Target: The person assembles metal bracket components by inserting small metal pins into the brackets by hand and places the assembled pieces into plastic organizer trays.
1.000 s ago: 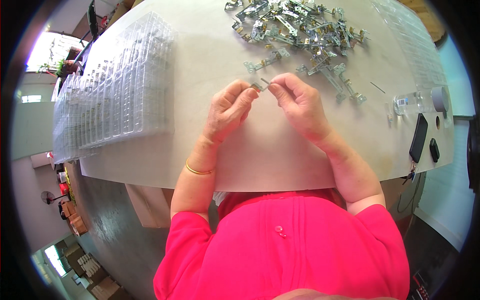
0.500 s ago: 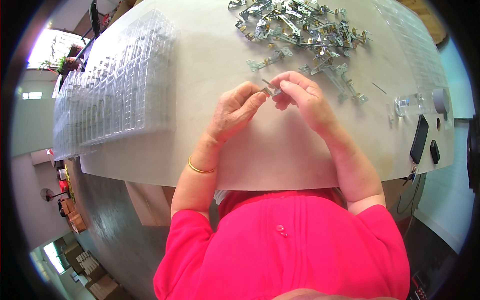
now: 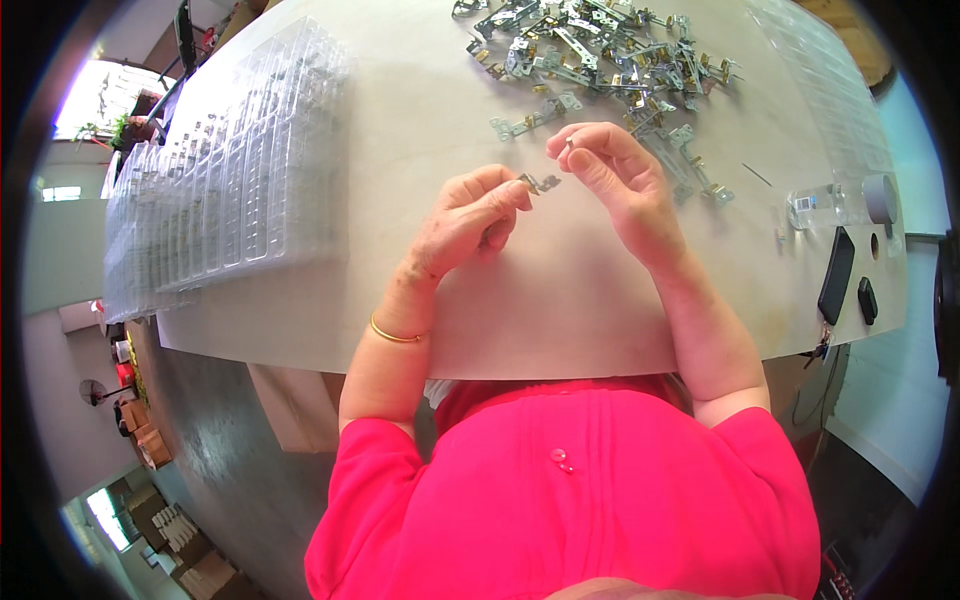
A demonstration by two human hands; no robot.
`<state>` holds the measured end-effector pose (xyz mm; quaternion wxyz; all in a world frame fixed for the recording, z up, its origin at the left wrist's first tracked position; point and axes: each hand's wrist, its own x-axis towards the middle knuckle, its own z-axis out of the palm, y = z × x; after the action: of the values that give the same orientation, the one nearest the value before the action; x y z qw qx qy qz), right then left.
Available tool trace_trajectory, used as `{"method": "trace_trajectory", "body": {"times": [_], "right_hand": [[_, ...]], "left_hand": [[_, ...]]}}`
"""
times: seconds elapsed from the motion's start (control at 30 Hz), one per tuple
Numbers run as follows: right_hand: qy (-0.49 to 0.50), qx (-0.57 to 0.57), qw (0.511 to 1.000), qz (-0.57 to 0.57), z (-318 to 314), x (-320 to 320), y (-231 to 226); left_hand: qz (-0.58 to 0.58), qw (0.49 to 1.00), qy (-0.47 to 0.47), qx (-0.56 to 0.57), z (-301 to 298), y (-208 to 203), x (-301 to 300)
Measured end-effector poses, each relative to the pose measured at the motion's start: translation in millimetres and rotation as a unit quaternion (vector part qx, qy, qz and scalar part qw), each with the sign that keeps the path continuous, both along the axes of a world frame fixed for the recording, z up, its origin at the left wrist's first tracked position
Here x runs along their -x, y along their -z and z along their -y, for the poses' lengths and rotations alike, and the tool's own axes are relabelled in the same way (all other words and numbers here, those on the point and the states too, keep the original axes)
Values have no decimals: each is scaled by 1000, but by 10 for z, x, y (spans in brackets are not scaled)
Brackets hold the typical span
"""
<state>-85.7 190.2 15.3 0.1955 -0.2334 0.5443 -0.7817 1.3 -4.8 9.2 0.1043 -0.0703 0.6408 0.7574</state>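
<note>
My left hand pinches a small metal bracket between thumb and fingertips. The bracket's bent end sticks out to the right. A short way to the right and farther off, my right hand is closed in a pinch on a thin metal strip, mostly covered by the fingers. The two hands are apart. Beyond them lies a heap of metal brackets with brass-coloured parts. One loose bracket lies just past my left hand, and several more lie behind my right hand.
Stacked clear plastic trays stand on the left of the pale table; more clear trays lie far right. On the right are a thin rod, a clear jar with a grey lid, a black phone-like object and a small black object.
My hands have come apart. My right hand has moved up and away with the strip, while my left hand keeps the bracket almost in place.
</note>
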Motion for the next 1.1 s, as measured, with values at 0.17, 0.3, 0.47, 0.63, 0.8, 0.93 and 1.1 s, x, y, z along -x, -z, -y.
{"method": "trace_trajectory", "body": {"times": [0.17, 0.3, 0.47, 0.63, 0.8, 0.93, 1.1], "right_hand": [[-16, -79, 967, -243, -30, 40, 34], [-52, -115, 946, -297, -18, 36, 79], [-53, -5, 996, -68, 17, -20, 119], [-25, 63, 994, 87, -3, 50, 122], [-22, 103, 975, 193, 31, 44, 178], [-35, 42, 980, 193, 82, -44, 134], [32, -90, 994, 53, 81, -54, 122]], "left_hand": [[57, 998, -3, -39, 47, -70, 14], [66, 994, 24, -84, 70, -58, 2], [59, 983, 47, -168, 101, -2, 18], [-99, 975, -16, -201, 84, 140, 57], [-201, 970, -27, -133, -28, 74, 44], [-211, 970, -49, -109, 1, 185, 73], [-183, 972, -91, -114, 25, 163, 56]]}}
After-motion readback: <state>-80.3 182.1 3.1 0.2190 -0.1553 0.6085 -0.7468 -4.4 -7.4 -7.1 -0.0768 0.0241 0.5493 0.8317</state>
